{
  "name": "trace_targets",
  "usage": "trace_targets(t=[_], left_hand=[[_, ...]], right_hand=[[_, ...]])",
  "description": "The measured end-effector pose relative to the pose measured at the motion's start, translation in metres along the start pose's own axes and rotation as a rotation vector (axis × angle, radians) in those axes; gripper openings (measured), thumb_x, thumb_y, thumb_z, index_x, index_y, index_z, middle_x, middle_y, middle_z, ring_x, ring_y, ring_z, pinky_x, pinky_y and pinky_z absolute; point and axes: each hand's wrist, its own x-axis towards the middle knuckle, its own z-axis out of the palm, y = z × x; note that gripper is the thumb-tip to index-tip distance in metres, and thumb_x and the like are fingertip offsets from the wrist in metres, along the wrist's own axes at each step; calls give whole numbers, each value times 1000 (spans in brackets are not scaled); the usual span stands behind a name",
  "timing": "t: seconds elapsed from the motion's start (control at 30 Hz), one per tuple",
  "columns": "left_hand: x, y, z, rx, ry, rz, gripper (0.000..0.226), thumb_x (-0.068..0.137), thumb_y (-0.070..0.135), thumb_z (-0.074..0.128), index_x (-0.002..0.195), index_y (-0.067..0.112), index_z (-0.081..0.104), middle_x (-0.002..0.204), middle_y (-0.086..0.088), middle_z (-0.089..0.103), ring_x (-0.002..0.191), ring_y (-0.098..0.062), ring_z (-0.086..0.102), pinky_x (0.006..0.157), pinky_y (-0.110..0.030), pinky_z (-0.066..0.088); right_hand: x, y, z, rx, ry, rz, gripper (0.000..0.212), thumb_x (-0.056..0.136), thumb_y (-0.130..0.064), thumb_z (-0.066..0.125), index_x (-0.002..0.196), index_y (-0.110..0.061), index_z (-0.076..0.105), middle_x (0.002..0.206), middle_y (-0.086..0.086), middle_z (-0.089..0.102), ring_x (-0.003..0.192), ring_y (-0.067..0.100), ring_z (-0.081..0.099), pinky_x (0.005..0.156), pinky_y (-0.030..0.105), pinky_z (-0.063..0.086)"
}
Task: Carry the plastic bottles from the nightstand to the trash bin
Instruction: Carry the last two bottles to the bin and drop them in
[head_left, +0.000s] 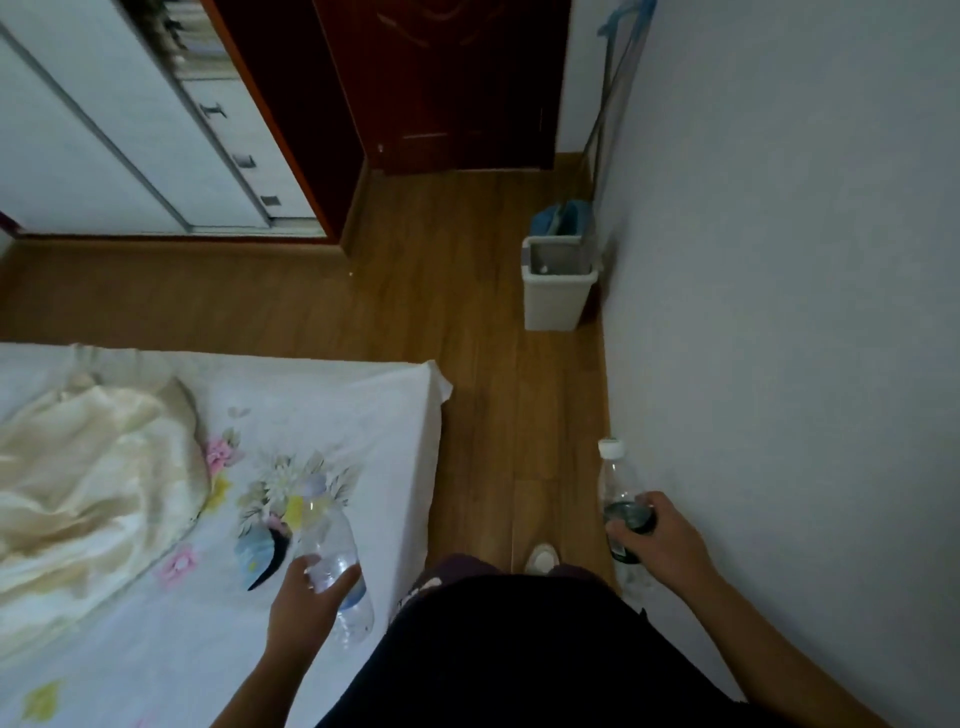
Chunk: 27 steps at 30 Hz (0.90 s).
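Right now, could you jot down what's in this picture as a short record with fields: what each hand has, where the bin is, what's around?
left hand: holds a clear bottle over the bed edge
right hand: holds a bottle with a dark label and white cap, near the wall
trash bin: on the wooden floor ahead, against the right wall, open top
bed: to the left, white flowered sheet, cream blanket bunched on it
behind the bin: blue mop head
far end: dark red door
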Motion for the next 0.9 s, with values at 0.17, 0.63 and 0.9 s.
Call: trace_targets(t=[0.17, 0.63, 0.9], left_hand=[[36, 38, 2, -45, 29, -76, 87, 63, 58, 78, 130, 7, 56, 126, -16, 66, 112, -36, 64, 92, -43, 47], [260, 242, -7, -14, -54, -13, 87, 64, 69, 74, 126, 11, 57, 117, -13, 70, 101, -32, 67, 91, -45, 52], [352, 395, -10, 49, -127, 219, 63, 76, 51, 79, 126, 21, 55, 109, 1, 67, 101, -25, 67, 83, -38, 51]], right_hand=[[82, -95, -21, -41, -54, -135, 51, 77, -46, 77, 117, -25, 55, 106, -2, 66, 97, 20, 65, 78, 34, 53], [274, -216, -45, -68, -1, -43, 48, 77, -40, 79, 115, -24, 55, 100, -5, 66, 86, 14, 63, 67, 28, 47], [350, -258, -70, -32, 33, 48, 42, 79, -33, 80, 110, -21, 55, 94, -1, 67, 86, 20, 65, 68, 31, 47]])
